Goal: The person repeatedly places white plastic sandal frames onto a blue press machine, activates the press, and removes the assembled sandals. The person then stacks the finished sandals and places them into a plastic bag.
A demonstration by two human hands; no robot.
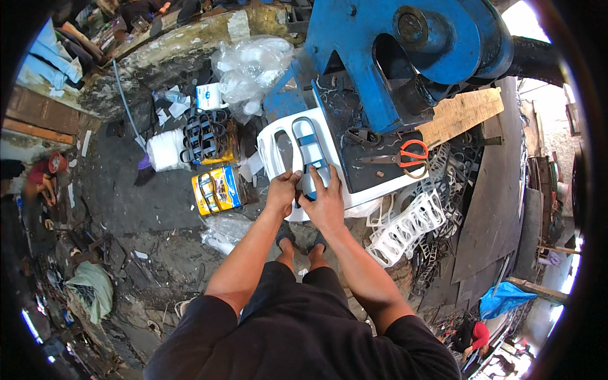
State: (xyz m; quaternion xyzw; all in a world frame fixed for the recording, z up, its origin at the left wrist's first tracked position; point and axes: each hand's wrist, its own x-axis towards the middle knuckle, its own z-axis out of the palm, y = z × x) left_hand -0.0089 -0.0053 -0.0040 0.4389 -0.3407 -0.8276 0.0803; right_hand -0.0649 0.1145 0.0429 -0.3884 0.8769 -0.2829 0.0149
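Observation:
A white sheet (pixel 269 146) with sole-shaped openings lies on the work surface in front of me. In it sits a long sole-shaped piece (pixel 310 149) crossed by blue-grey straps. My left hand (pixel 282 192) is closed on a narrow strip of the sheet beside that piece; its fingertips hide the exact grip. My right hand (pixel 323 201) rests on the piece's near end, index and middle fingers stretched over a strap and thumb bent toward the left hand. Right of the hands, orange-handled scissors (pixel 405 157) lie on a black board (pixel 361 177).
A large blue machine (pixel 405 57) stands over the far side. White cut-out scraps (pixel 408 228) pile up at the right. Dark strappy sandals (pixel 209 136), a yellow-and-blue package (pixel 217 190) and plastic bags (pixel 253 66) lie left and beyond. Other people (pixel 47 180) sit at both sides.

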